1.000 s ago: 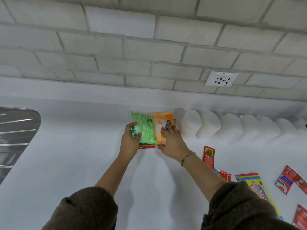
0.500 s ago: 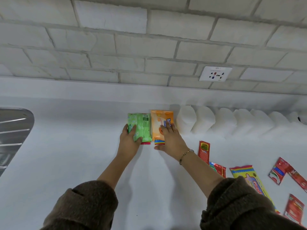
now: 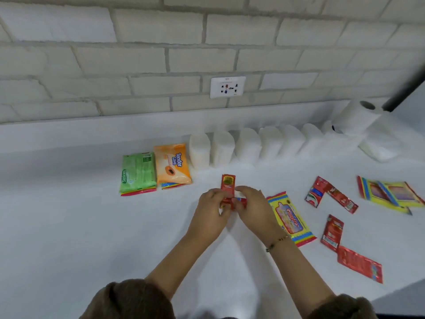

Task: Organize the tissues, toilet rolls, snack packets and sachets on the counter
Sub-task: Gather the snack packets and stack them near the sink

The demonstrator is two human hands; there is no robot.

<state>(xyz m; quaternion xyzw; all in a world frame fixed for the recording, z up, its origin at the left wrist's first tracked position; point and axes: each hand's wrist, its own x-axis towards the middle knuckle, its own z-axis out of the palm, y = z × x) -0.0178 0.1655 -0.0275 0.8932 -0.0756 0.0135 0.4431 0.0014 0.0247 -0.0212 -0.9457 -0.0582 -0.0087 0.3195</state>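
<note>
A green tissue pack (image 3: 138, 172) and an orange tissue pack (image 3: 172, 163) lie side by side on colourful packets near the back of the white counter (image 3: 69, 226). To their right stands a row of several white toilet rolls (image 3: 247, 146). In the middle, my left hand (image 3: 212, 208) and my right hand (image 3: 253, 207) both grip a strip of red sachets (image 3: 228, 183) whose upper end sticks up between them. A yellow Giggles snack packet (image 3: 290, 221) lies just right of my right hand.
More red sachets (image 3: 331, 194) (image 3: 332, 232) (image 3: 360, 264) and a yellow snack packet (image 3: 388, 194) are scattered at the right. A kitchen paper roll (image 3: 358, 116) and a white tissue pack (image 3: 379, 146) sit at the back right. A wall socket (image 3: 227, 87) is above.
Both hands let go of the green and orange tissue packs, which now lie flat, and moved right and toward me, taking hold of the red sachet strip. The view has shifted right.
</note>
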